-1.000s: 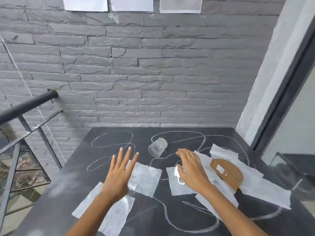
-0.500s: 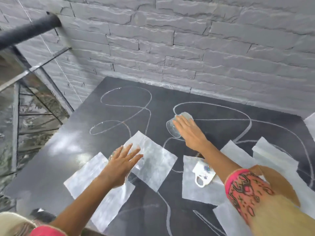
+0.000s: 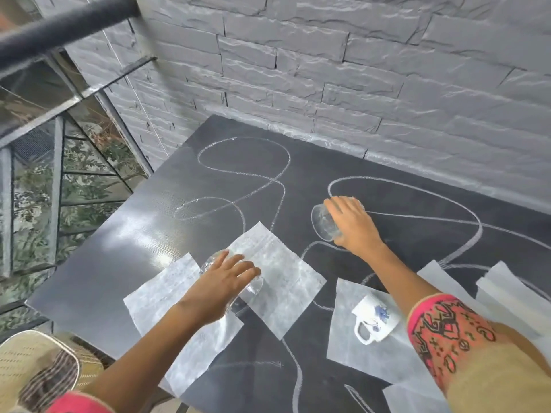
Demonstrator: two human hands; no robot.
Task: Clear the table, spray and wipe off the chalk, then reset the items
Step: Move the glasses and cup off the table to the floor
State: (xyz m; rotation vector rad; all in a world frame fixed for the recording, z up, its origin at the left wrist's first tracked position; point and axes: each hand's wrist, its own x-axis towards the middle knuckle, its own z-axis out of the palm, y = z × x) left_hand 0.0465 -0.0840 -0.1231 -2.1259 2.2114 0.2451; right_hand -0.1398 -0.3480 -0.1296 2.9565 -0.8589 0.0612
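Observation:
The dark table (image 3: 125, 234) carries looping white chalk lines (image 3: 247, 174). My right hand (image 3: 354, 225) is closed around a clear glass (image 3: 323, 223) lying on its side near the table's middle. My left hand (image 3: 226, 281) rests on a second clear glass (image 3: 253, 289) lying among white paper sheets (image 3: 286, 275); its fingers curl over the glass. A white mug (image 3: 374, 321) with a blue print lies tipped on another sheet (image 3: 346, 341), below my right forearm.
More paper sheets (image 3: 504, 290) cover the table's right side. A grey brick wall (image 3: 328, 70) borders the far edge. A black railing (image 3: 59, 25) and metal frame stand to the left. A woven seat (image 3: 32, 365) shows at the lower left.
The view has tilted down and closer. My right hand left the mug, reached forward and closed on the far glass. My left hand settled onto the near glass.

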